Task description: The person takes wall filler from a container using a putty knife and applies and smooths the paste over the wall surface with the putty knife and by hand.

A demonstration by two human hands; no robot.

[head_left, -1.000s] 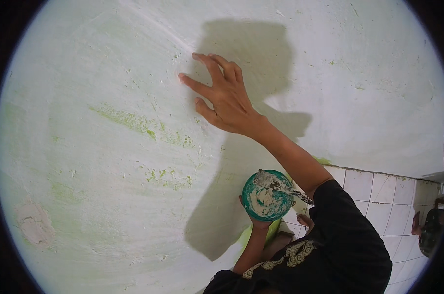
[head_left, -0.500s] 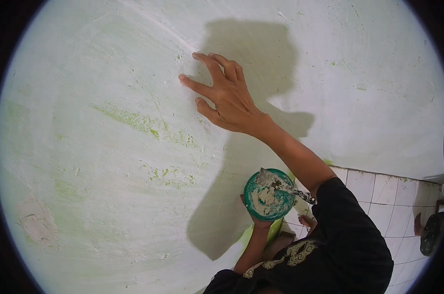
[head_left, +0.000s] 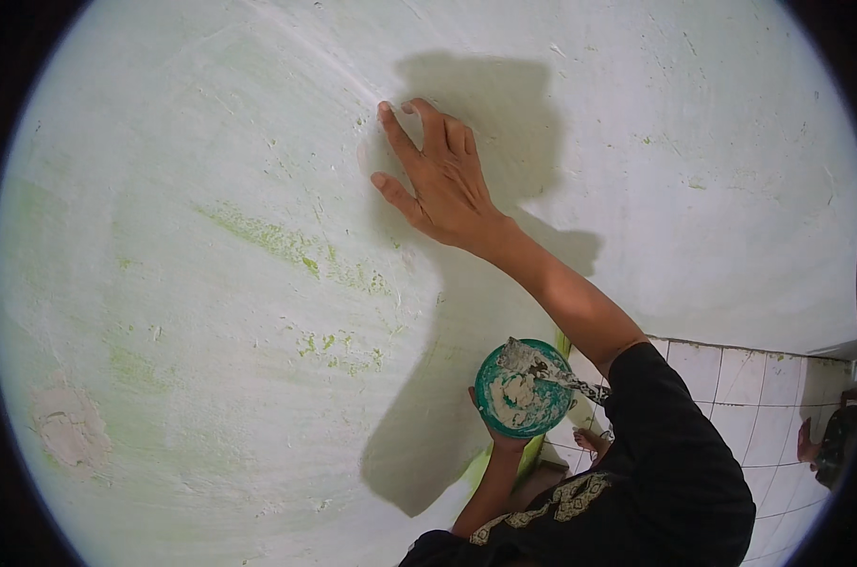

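Note:
On the pale, patchy white-and-green wall (head_left: pixel 230 312), my right hand (head_left: pixel 433 175) rests its fingertips with the fingers apart and slightly curled, holding nothing. A pale line or seam runs down to where they touch. Lower down, my left hand (head_left: pixel 494 430) holds a teal bowl (head_left: pixel 504 408) from below, mostly hidden by it. Lumpy whitish paste fills part of the bowl, and a scraper (head_left: pixel 523 357) smeared with paste lies across it, handle toward the right.
A rough round pale patch (head_left: pixel 69 425) marks the wall at lower left. White floor tiles (head_left: pixel 750 378) show at the right, my bare foot (head_left: pixel 589 441) below the bowl. At the far right edge are another bare foot (head_left: pixel 806 439) and a dark green shape (head_left: pixel 830 454), unclear.
My right hand's fingers have moved upward and to the right along the wall, the index finger most. The bowl in my left hand has shifted slightly down and right.

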